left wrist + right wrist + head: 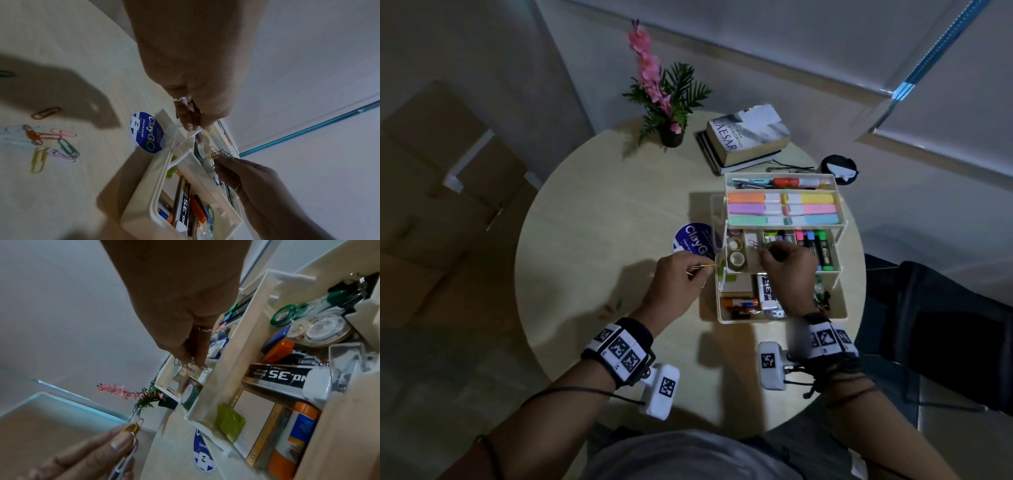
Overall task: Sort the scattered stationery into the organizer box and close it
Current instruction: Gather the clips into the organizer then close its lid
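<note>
Right hand (787, 263) is over the open organizer box (840, 310), fingers pinching a small bunch of paper clips (190, 365) just above the middle tray's clip compartment, beside the tape rolls (736, 253). Left hand (676, 281) hovers at the box's left edge, pinching a yellow paper clip (703, 268). More coloured clips (51, 142) lie scattered on the desk (602, 219), left of the round blue sticker (145, 133)
</note>
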A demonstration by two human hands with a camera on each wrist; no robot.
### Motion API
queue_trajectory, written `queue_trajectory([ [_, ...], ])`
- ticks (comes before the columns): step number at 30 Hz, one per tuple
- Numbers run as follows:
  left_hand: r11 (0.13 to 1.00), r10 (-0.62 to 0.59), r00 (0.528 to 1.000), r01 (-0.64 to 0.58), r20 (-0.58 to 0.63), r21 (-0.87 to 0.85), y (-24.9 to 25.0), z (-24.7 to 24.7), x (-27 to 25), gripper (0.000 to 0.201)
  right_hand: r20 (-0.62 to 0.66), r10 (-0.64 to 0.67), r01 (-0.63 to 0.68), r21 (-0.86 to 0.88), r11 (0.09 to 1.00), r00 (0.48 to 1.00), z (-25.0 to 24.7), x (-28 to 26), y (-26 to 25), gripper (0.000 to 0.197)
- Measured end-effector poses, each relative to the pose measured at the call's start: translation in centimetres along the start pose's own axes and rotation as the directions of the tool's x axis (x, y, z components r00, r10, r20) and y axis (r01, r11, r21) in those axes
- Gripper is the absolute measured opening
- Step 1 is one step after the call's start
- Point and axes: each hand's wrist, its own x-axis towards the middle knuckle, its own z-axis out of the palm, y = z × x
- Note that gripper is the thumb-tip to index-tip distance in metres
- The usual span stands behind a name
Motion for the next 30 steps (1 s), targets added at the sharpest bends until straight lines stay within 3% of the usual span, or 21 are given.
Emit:
queue_trajectory([
  [3, 1.0, -0.002, 1.0, 0.002, -0.002, 0.007, 0.6, 0.6, 0.0, 0.016, 0.0, -0.064, 0.064, -0.084, 0.994, 0.998, 0.2, 0.2, 0.1, 0.014],
  [9, 1.0, -0.004, 0.999, 0.004, -0.036, 0.019, 2.1, 2.4, 0.6, 0.018, 0.102, -0.07, 0.078, -0.077, 0.994, 0.992, -0.4, 0.5, 0.2, 0.013],
  [11, 1.0, 0.001, 0.999, 0.0, -0.045, 0.019, 2.9, 3.2, 1.2, 0.017, 0.163, -0.135, 0.151, -0.088, 0.985, 0.977, -0.9, 0.4, 0.3, 0.008],
  [14, 0.999, -0.004, 0.999, 0.007, -0.053, 0.047, 4.4, 4.6, 2.2, 0.017, 0.278, -0.235, 0.279, -0.131, 0.951, 0.932, -1.8, 0.3, 1.1, 0.024],
  [17, 0.997, 0.012, 0.999, -0.009, -0.039, 0.078, 5.4, 6.4, 3.6, 0.016, 0.289, -0.23, 0.283, -0.157, 0.946, 0.929, -3.4, 0.4, 2.1, 0.015],
  [26, 0.905, 0.038, 0.998, -0.016, -0.043, 0.424, 6.4, 10.2, 5.2, 0.013, 0.35, -0.181, 0.269, -0.224, 0.937, 0.919, -7.3, -1.0, 4.0, 0.008],
  [30, 0.91, 0.053, 0.998, -0.042, -0.015, 0.412, 5.6, 10.2, 4.7, 0.016, 0.409, -0.207, 0.314, -0.215, 0.925, 0.889, -7.5, -1.4, 3.9, 0.009],
])
